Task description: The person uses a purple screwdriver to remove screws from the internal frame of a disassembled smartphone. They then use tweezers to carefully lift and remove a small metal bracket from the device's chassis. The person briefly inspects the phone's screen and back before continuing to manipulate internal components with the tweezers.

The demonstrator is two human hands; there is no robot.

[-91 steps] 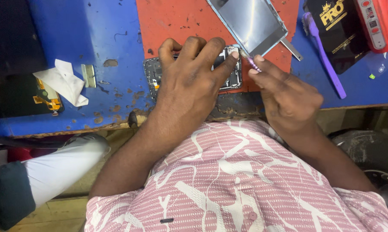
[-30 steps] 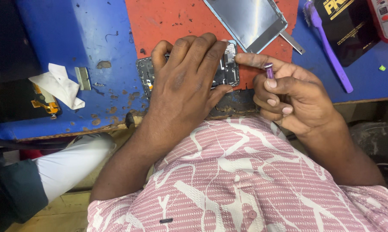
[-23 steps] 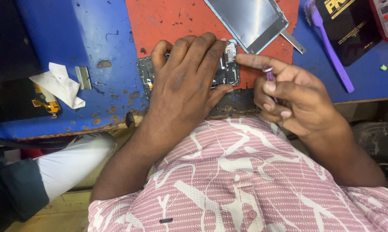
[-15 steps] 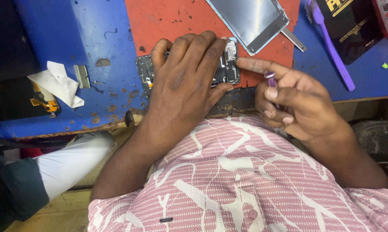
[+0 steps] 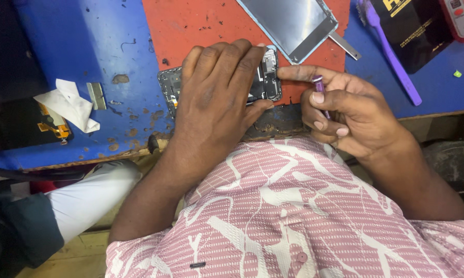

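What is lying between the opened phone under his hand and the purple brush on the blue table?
In the head view, the detached screen panel and a thin metal strip lie between opened phone and purple brush.

Left hand (image 5: pixel 216 98) lies flat over opened phone (image 5: pixel 267 81) – access from 6 o'clock blocked. Right hand (image 5: pixel 345 110), closed round purple tool (image 5: pixel 320 92), shuts off 3 o'clock side. At 1 o'clock, screen panel (image 5: pixel 288 23) sits just beside phone, metal strip (image 5: pixel 344 45) past its corner. Purple brush (image 5: pixel 391 56) and black box (image 5: pixel 417 31) crowd 2 o'clock. Bare red mat (image 5: pixel 201 25) at 11 o'clock – open lane. At 9 o'clock blue table (image 5: pixel 88 41) free up to white paper wad (image 5: pixel 70 103) and small metal plate (image 5: pixel 96 95).
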